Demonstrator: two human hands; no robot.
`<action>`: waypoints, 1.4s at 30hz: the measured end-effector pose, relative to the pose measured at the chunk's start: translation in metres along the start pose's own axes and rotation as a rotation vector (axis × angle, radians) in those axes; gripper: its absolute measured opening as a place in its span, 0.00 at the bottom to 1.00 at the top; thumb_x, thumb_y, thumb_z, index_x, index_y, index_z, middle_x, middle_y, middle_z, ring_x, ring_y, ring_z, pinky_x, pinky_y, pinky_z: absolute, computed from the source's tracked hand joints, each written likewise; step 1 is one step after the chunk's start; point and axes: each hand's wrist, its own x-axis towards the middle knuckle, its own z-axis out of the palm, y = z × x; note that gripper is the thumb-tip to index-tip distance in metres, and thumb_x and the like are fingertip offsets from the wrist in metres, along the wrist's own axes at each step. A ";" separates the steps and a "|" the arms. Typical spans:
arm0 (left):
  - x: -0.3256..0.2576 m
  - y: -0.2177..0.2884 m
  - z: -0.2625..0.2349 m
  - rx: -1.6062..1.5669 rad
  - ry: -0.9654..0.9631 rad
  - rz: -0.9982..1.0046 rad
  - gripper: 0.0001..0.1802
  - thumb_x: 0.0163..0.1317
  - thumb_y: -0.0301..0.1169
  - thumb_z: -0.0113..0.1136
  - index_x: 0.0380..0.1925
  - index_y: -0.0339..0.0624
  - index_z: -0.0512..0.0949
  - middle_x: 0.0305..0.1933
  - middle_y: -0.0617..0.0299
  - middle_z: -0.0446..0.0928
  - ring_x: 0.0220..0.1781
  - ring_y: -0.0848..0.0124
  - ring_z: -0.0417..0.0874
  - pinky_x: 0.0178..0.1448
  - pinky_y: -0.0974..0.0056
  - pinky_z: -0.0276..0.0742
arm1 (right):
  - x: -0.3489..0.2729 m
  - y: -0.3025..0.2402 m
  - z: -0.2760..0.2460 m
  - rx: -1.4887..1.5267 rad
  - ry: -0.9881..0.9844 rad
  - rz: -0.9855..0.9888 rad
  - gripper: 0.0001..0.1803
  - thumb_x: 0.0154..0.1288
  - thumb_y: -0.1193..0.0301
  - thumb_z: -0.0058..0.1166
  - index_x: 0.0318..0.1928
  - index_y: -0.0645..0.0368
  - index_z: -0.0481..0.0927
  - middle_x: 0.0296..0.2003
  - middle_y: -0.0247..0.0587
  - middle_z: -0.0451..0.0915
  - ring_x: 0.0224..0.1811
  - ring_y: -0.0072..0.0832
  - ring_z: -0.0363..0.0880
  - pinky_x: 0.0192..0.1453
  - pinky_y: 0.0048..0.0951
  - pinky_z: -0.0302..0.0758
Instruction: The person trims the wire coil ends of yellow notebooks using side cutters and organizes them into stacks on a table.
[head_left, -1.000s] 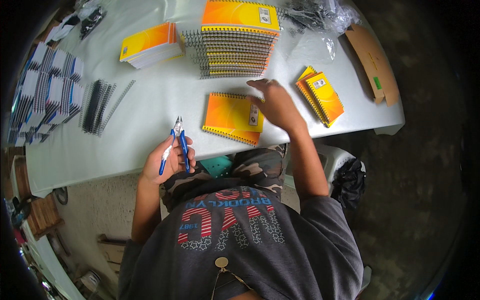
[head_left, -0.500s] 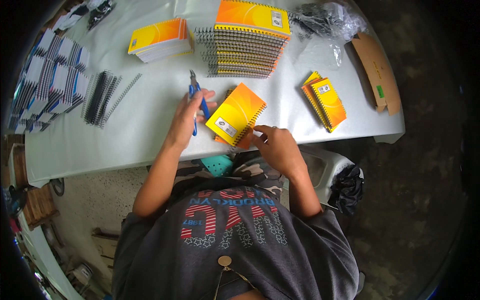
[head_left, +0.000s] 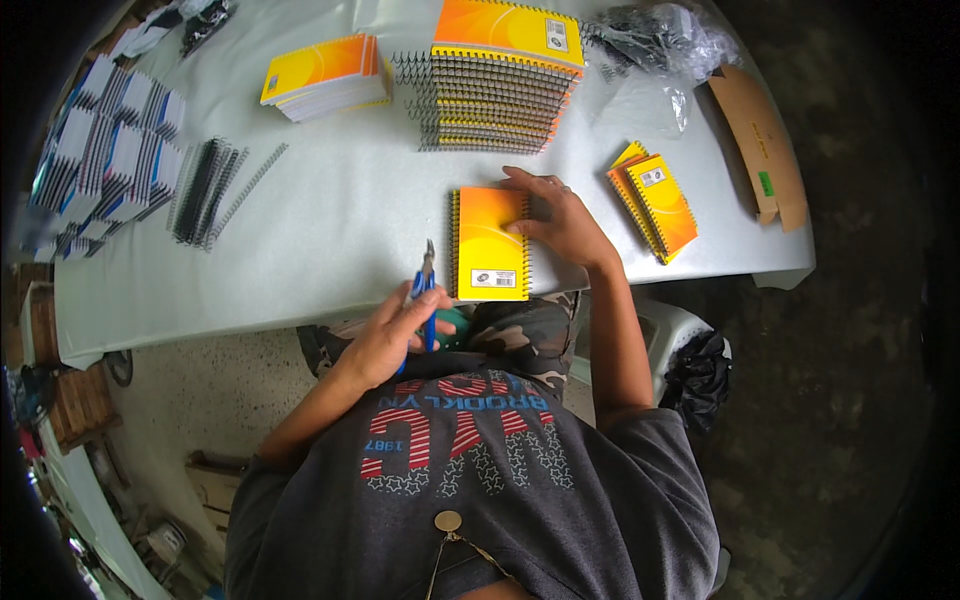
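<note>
A yellow and orange spiral notebook (head_left: pixel 490 240) lies upright to me at the table's front edge. Dark coils show along both its left and right sides, so another notebook seems to lie beneath it. My right hand (head_left: pixel 562 222) grips its upper right side, thumb on the cover and index finger stretched past the top corner. Just left of the notebook, my left hand (head_left: pixel 398 335) is closed around blue-handled cutting pliers (head_left: pixel 424 285). Their metal jaws point away from me, above the table edge.
A tall stack of spiral notebooks (head_left: pixel 505 100) stands at the back, beside a stack without visible coils (head_left: pixel 325 80). Loose black coils (head_left: pixel 208 195) and blue-white booklets (head_left: pixel 110 150) lie left. At right are a few notebooks (head_left: pixel 655 205), plastic bags (head_left: pixel 665 60) and a cardboard piece (head_left: pixel 755 150).
The notebook has turned from a slant to straight. My right hand has moved up from its lower right side to its upper right. My left hand has come down towards me with the pliers.
</note>
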 end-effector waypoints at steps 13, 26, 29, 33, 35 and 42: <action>0.038 0.021 -0.004 -0.434 0.044 0.077 0.28 0.69 0.48 0.48 0.57 0.36 0.66 0.56 0.52 0.73 0.54 0.60 0.80 0.50 0.60 0.77 | -0.026 0.009 0.040 -0.330 0.540 0.076 0.20 0.56 0.72 0.62 0.50 0.64 0.79 0.41 0.51 0.80 0.44 0.43 0.77 0.51 0.36 0.72; 0.059 0.034 -0.034 -0.249 0.121 0.157 0.25 0.66 0.46 0.52 0.53 0.35 0.69 0.41 0.56 0.76 0.35 0.67 0.84 0.29 0.67 0.76 | -0.075 -0.041 0.075 -0.214 0.406 0.298 0.34 0.48 0.75 0.69 0.59 0.59 0.73 0.48 0.49 0.77 0.51 0.44 0.75 0.56 0.39 0.71; 0.073 0.040 -0.036 -0.219 0.092 0.186 0.23 0.66 0.45 0.53 0.48 0.34 0.71 0.36 0.58 0.77 0.31 0.70 0.84 0.25 0.70 0.75 | -0.078 -0.040 0.078 -0.219 0.432 0.294 0.35 0.47 0.76 0.69 0.59 0.59 0.73 0.45 0.47 0.78 0.47 0.42 0.76 0.53 0.39 0.72; 0.072 0.045 -0.048 -0.232 0.067 0.203 0.28 0.66 0.51 0.50 0.54 0.39 0.68 0.50 0.55 0.76 0.44 0.66 0.82 0.42 0.63 0.77 | -0.075 -0.047 0.075 -0.238 0.411 0.257 0.34 0.47 0.77 0.69 0.59 0.60 0.73 0.40 0.44 0.78 0.42 0.38 0.76 0.48 0.37 0.73; 0.067 0.037 -0.055 -0.346 0.214 0.246 0.28 0.66 0.53 0.48 0.52 0.39 0.68 0.53 0.51 0.76 0.46 0.64 0.82 0.46 0.61 0.77 | -0.074 -0.057 0.073 -0.134 0.440 0.315 0.34 0.47 0.78 0.69 0.59 0.60 0.73 0.37 0.41 0.76 0.38 0.34 0.74 0.44 0.32 0.73; 0.058 0.010 -0.082 -0.692 0.119 0.248 0.28 0.67 0.56 0.46 0.50 0.42 0.70 0.49 0.49 0.78 0.48 0.58 0.81 0.50 0.56 0.75 | -0.149 0.018 0.094 0.026 0.602 -0.148 0.08 0.70 0.73 0.49 0.37 0.67 0.76 0.27 0.30 0.70 0.27 0.14 0.64 0.32 0.22 0.65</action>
